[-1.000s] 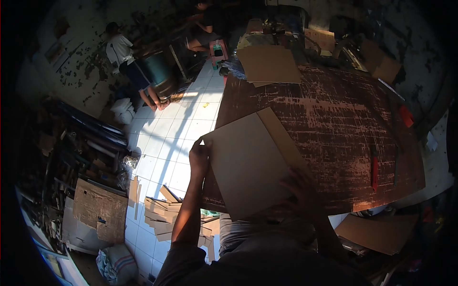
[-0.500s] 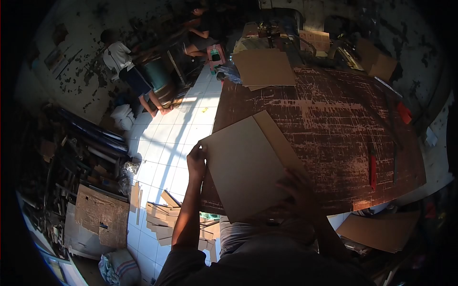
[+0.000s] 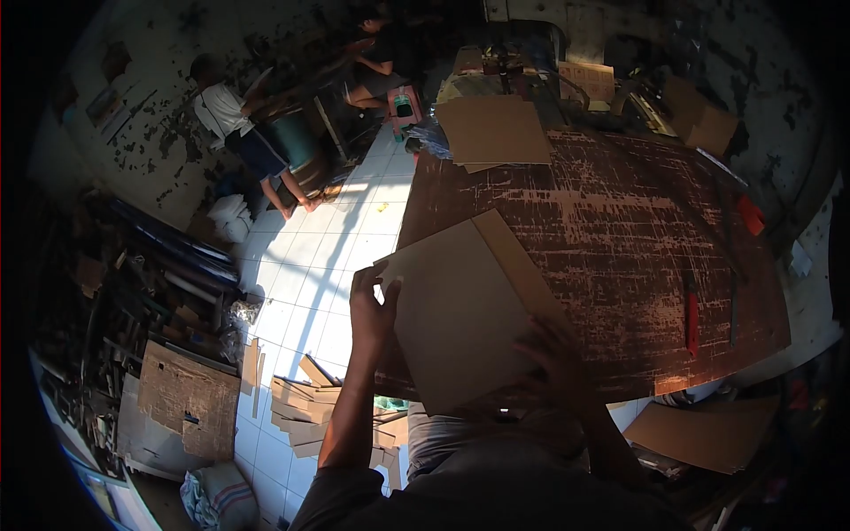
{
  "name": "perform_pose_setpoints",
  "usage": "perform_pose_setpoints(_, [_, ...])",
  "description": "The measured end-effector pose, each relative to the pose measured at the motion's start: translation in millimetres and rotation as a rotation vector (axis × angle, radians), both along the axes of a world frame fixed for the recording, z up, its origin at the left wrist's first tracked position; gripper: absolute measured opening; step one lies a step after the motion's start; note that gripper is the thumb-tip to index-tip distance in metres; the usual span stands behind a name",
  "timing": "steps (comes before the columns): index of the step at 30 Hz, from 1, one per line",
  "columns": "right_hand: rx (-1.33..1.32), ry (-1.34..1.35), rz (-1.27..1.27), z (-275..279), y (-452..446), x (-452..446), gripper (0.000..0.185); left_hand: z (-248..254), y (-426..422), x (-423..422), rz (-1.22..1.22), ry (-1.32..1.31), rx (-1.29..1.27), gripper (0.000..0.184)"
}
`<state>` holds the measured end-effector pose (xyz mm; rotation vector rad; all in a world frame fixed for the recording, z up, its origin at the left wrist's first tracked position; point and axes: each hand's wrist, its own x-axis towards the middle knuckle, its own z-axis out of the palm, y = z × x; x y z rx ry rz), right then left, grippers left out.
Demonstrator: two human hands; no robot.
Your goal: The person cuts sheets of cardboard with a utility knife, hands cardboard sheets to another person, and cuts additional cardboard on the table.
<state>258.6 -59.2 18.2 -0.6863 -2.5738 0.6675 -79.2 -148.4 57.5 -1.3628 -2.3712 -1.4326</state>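
Observation:
A greyish board (image 3: 456,310) lies over a brown cardboard sheet (image 3: 522,265), whose strip shows along the right side; both are tilted at the near left part of the scratched reddish-brown table (image 3: 620,239). At the board's left corner is my left hand (image 3: 372,301), its thumb over the edge and its fingers on the outer side. My right hand (image 3: 553,358) rests on the lower right edge of the board and the sheet, fingers spread and in shadow.
Cardboard sheets (image 3: 493,131) lie at the table's far end. A red cutter (image 3: 691,323) is on the right. Cardboard offcuts (image 3: 305,407) cover floor at lower left. Two people are at the back left, one standing (image 3: 239,124), one seated (image 3: 376,66).
My left hand has shifted its hold at the board's left corner, the thumb now further in over the edge. The standing person has raised a pale item.

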Motion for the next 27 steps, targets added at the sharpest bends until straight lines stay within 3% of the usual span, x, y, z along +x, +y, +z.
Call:
perform_pose_setpoints(2, [-0.021,0.016,-0.005,-0.1,0.0,-1.1,0.064,39.6,-8.4,51.0,-0.291,-0.169,0.033,0.029])
perform_pose_setpoints(7, [0.158,-0.049,0.072,-41.8,15.7,4.1,0.062,95.6,-25.7,154.4,-1.363,-0.533,0.095,0.026])
perform_pose_setpoints(10, [0.001,0.000,-0.004,-5.4,0.2,1.1,0.061,128.6,-24.2,203.2,-1.872,-0.709,0.303,0.027])
perform_pose_setpoints(13, [0.054,0.027,-0.020,-9.1,-0.9,-0.2,0.061,148.8,-30.6,245.1,-2.021,-0.715,0.358,0.031])
perform_pose_setpoints(15, [0.054,0.051,-0.014,-13.3,-0.2,1.1,0.062,165.1,-28.7,270.2,-2.390,-1.016,0.308,0.054])
perform_pose_setpoints(21, [0.037,0.070,-0.022,-13.4,-0.8,-0.1,0.064,178.2,-28.0,305.0,-2.548,-1.243,0.371,0.055])
perform_pose_setpoints(27, [0.019,0.100,-0.013,-14.1,0.3,0.1,0.066,187.5,-28.6,319.6,-2.601,-1.413,0.257,0.057])
